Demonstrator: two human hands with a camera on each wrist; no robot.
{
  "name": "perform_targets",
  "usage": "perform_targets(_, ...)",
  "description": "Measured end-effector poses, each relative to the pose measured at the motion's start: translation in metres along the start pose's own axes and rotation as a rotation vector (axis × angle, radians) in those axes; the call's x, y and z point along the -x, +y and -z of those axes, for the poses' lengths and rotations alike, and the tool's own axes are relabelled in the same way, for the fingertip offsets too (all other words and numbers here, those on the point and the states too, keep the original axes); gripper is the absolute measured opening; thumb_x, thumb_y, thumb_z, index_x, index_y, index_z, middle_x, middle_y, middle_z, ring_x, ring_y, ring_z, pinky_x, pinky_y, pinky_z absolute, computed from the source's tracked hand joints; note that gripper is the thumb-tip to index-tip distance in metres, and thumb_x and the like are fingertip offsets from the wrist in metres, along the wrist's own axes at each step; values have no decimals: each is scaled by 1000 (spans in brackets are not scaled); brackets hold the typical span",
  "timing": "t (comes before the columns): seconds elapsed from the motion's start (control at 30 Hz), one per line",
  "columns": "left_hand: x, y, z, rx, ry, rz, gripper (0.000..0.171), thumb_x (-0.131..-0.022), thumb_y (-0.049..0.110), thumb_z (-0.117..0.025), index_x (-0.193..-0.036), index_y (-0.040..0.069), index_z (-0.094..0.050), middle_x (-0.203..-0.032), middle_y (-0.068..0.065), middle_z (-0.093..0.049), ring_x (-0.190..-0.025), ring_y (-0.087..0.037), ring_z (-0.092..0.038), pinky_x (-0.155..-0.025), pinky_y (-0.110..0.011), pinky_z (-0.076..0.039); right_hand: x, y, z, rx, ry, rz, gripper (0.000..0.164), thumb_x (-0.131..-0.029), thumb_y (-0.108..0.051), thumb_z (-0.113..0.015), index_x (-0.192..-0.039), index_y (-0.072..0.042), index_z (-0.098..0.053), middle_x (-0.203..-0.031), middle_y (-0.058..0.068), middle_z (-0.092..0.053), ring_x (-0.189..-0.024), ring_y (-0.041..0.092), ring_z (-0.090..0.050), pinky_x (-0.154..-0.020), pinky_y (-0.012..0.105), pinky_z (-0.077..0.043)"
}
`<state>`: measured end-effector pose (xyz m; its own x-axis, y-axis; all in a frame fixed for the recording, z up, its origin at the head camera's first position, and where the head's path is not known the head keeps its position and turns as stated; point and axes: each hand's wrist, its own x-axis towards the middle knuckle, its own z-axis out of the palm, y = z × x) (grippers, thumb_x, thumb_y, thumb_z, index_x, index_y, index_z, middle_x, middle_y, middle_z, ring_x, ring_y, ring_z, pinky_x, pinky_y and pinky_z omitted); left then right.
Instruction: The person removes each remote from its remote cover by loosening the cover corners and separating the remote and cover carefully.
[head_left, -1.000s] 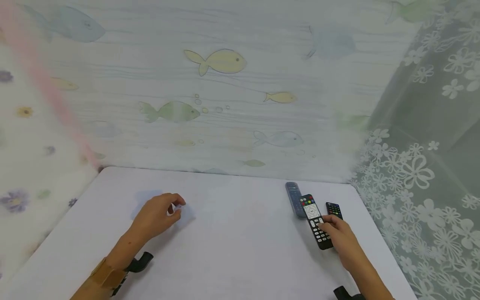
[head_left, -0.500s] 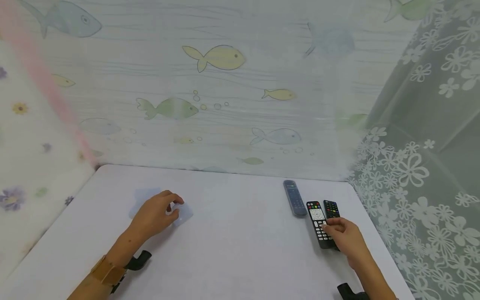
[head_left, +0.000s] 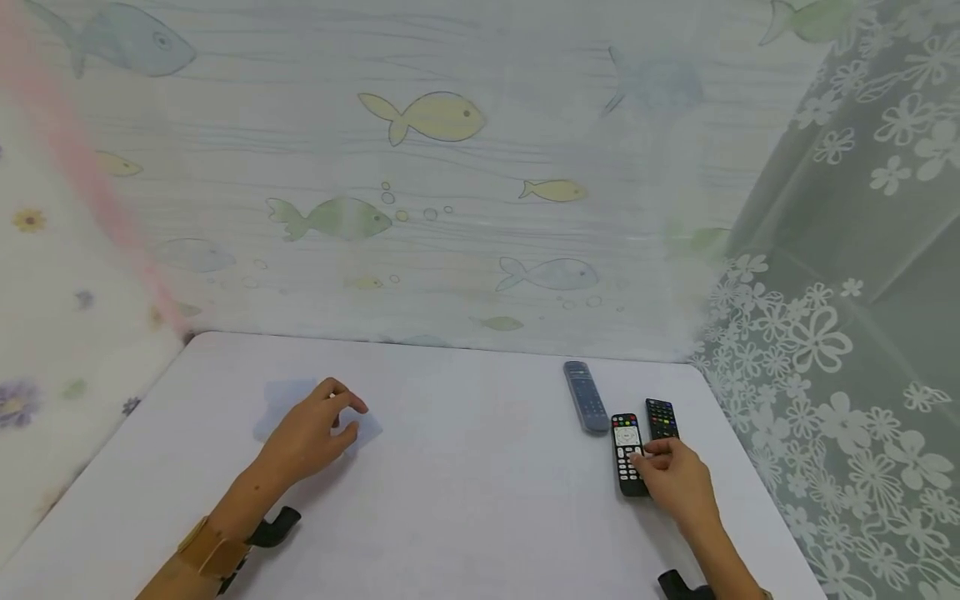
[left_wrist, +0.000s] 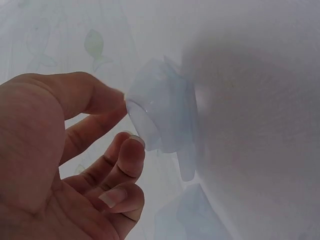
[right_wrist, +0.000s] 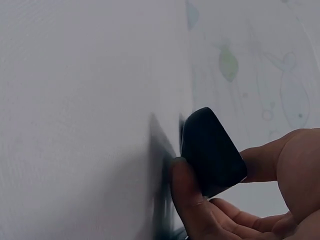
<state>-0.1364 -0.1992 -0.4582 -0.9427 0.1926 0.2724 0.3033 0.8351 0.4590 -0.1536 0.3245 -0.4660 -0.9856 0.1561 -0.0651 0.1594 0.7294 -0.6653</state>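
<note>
In the head view, my right hand (head_left: 678,483) pinches the black TV remote (head_left: 626,433), thumb over its keys. The remote has white and coloured buttons and points toward the wall. In the right wrist view, my fingers hold the dark remote (right_wrist: 212,150) low over the table. A smaller black remote (head_left: 660,412) lies right beside it, partly behind my fingers, and a blue-grey remote (head_left: 585,396) lies to its left. My left hand (head_left: 311,429) hovers over translucent bluish plastic (head_left: 369,427), its fingers loosely bent. In the left wrist view, the plastic (left_wrist: 165,105) shows right at my fingertips.
The white tabletop (head_left: 465,467) extends to a back edge against a fish-patterned sheet (head_left: 450,250). A sheer flowered curtain (head_left: 840,375) hangs along the right side, and flowered fabric (head_left: 45,350) stands at the left.
My right hand has swung the black remote upright and away from over the blue-grey remote, which now shows fully. The left hand stays in place, its index finger a little straighter.
</note>
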Motion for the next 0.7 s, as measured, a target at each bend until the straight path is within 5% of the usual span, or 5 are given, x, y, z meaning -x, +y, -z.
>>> perform_targets(0.37,-5,-6,-1,-45,-20,-22,24,-88,2,-81,-109,13,-76,-115,-6,-65,-109,-29,-63,-92,-48,-56,6,-9,-11,85,90,75,33,-92,-17,-78,-111,9,-69,-87,14,-73,-75,23,-69,-58,30,-53)
perform_targets(0.7,-9,-13,-1,-76,-34,-38,29,-87,-4,-80,-110,13,-75,-107,-2,-70,-102,-25,-65,-88,-44,-57,7,-15,-19,181,104,87,32,-92,-14,-78,-109,11,-69,-81,12,-73,-72,22,-67,-62,38,-57)
